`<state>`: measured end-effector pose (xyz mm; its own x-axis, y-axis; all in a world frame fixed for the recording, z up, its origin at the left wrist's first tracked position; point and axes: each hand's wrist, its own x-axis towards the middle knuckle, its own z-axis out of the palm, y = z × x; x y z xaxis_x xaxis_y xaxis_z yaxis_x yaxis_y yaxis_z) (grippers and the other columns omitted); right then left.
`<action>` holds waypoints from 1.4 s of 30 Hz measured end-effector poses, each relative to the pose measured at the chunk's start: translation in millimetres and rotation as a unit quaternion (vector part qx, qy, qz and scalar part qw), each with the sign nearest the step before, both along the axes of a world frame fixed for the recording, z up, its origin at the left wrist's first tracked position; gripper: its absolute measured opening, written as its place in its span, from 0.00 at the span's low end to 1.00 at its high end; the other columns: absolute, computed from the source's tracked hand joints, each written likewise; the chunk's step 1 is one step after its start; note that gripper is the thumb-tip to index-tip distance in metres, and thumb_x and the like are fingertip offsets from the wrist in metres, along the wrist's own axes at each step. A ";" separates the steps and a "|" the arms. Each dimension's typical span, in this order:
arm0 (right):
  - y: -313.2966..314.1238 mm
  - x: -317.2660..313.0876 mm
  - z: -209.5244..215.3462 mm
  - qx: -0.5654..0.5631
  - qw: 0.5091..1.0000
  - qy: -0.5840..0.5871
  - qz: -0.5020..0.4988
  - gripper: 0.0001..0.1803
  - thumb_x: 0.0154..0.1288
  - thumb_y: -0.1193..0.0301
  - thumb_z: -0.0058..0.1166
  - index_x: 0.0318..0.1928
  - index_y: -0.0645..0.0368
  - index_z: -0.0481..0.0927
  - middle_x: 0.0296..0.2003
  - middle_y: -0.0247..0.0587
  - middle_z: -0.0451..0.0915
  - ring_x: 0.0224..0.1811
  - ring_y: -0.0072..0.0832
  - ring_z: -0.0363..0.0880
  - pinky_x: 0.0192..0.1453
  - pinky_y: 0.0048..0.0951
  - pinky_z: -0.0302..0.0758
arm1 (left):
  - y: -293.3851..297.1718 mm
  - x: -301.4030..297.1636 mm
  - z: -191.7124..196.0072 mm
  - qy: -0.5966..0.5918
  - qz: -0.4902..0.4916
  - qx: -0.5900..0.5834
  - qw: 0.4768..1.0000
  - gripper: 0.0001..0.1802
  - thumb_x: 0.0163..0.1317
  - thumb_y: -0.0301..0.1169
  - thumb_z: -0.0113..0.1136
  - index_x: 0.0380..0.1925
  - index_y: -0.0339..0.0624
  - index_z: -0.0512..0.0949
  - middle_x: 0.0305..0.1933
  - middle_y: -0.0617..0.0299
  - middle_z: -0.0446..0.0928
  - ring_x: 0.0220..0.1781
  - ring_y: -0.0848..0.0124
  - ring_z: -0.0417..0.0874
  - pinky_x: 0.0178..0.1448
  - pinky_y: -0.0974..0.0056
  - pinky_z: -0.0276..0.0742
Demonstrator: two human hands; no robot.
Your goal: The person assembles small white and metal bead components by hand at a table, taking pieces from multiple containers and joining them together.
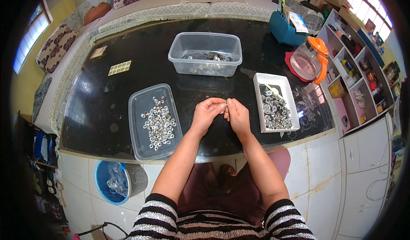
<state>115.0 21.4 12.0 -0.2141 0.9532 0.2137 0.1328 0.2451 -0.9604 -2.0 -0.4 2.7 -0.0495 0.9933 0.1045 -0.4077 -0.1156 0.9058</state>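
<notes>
Black, glossy table (141, 54) surface carried three open containers, set around a pair of bare hands that met near its front edge. The left hand (207, 114) and the right hand (237, 117) were turned inward, their fingers curled and their tips brought together in a narrow pinch. Between the fingertips sat a small piece (225, 105), apparently gripped from both sides; it was too small, and too far covered, for its kind or long axis to be told.

Principal relation: the pinched piece lay between two side containers, both with their long axes running roughly away from the person. To the left, nearer the left hand, was a shallow translucent tray (137, 112) bearing loose metal nuts (159, 125). To the right, nearer the right hand and just beside it, was a white box (259, 96) holding mixed metal hardware (276, 112) and a white scoop-like object (273, 90).

Beyond the hands, and apart from them, stood a deeper clear tub (200, 68), its long axis lying crosswise, with small dark pieces (218, 56) gathered toward the right of its floor.
</notes>
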 end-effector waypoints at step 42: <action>-1.4 -0.1 -1.0 0.059 0.997 0.015 -0.038 0.10 0.59 0.70 0.44 0.25 0.62 0.68 0.15 0.31 0.68 0.18 0.14 0.63 0.21 0.17 0.62 | 0.1 2.0 0.2 -0.030 -0.012 -0.018 0.999 0.08 0.52 0.25 0.54 0.32 0.35 0.73 0.29 0.63 0.75 0.30 0.79 0.73 0.37 0.75 0.69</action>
